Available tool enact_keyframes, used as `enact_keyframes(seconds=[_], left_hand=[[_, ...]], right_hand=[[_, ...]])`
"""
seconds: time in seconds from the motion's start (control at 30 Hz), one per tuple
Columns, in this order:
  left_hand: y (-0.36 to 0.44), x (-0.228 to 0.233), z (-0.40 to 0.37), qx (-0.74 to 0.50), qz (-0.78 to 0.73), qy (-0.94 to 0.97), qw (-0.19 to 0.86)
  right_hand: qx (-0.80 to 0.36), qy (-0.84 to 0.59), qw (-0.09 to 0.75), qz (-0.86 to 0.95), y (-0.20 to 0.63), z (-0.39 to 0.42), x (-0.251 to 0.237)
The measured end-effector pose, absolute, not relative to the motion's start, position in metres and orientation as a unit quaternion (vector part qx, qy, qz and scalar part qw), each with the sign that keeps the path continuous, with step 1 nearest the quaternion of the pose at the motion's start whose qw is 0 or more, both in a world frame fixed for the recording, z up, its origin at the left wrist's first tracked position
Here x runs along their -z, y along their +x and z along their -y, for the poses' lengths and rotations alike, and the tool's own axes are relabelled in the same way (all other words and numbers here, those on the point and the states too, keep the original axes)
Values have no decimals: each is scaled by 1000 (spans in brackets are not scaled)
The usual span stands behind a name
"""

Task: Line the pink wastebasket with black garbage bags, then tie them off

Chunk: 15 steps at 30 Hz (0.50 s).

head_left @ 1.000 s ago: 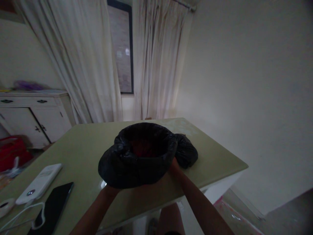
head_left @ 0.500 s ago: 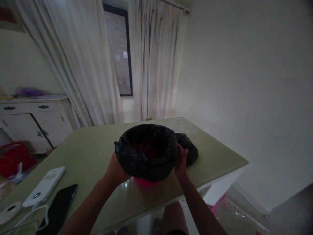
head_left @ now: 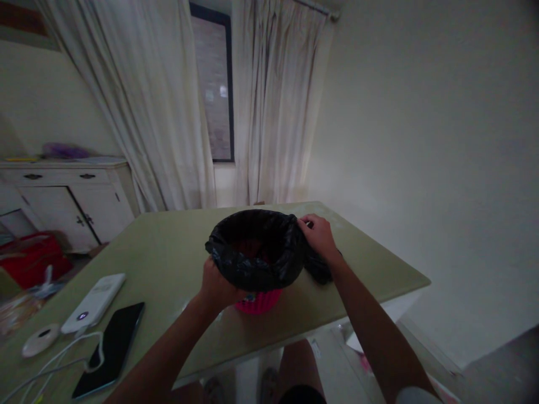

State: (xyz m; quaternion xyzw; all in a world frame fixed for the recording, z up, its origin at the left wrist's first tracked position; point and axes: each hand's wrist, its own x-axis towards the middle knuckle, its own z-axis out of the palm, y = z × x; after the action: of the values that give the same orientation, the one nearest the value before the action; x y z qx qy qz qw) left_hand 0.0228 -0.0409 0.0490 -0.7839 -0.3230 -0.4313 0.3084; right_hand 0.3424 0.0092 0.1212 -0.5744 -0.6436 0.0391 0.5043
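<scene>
A pink plastic wastebasket (head_left: 257, 303) stands near the table's front edge, lined with a black garbage bag (head_left: 252, 274) folded over its rim. My left hand (head_left: 219, 285) is wrapped round the basket's left side, below the folded bag; its fingertips are partly hidden. At the right rim, my right hand (head_left: 318, 233) pinches the edge of the bag between thumb and fingers. Behind my right wrist, a second bundle of black plastic (head_left: 316, 266) lies on the table, partly covered.
On the pale green table (head_left: 177, 241) a white power bank (head_left: 95, 303), a black phone (head_left: 110, 350), a white cable (head_left: 54, 367) and a round white object (head_left: 41, 340) lie at left. A red bag (head_left: 36, 258) and white cabinet (head_left: 63, 207) stand beyond. A wall is at right.
My right hand has moved up from the basket's side to the bag's rim and now pinches it. My left hand still holds the basket. The view has shifted slightly left.
</scene>
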Motion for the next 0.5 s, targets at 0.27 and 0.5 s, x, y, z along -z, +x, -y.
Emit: enact_keyframes(seconds=[0.27,0.5], left_hand=[[35,-63,47,446,287,-776,340],[34,-65,49,408,307,-808,296]], right_hand=[[-137,-360,596,704,267,-5,-197],[-118,-253,720,636,239,17,-237]])
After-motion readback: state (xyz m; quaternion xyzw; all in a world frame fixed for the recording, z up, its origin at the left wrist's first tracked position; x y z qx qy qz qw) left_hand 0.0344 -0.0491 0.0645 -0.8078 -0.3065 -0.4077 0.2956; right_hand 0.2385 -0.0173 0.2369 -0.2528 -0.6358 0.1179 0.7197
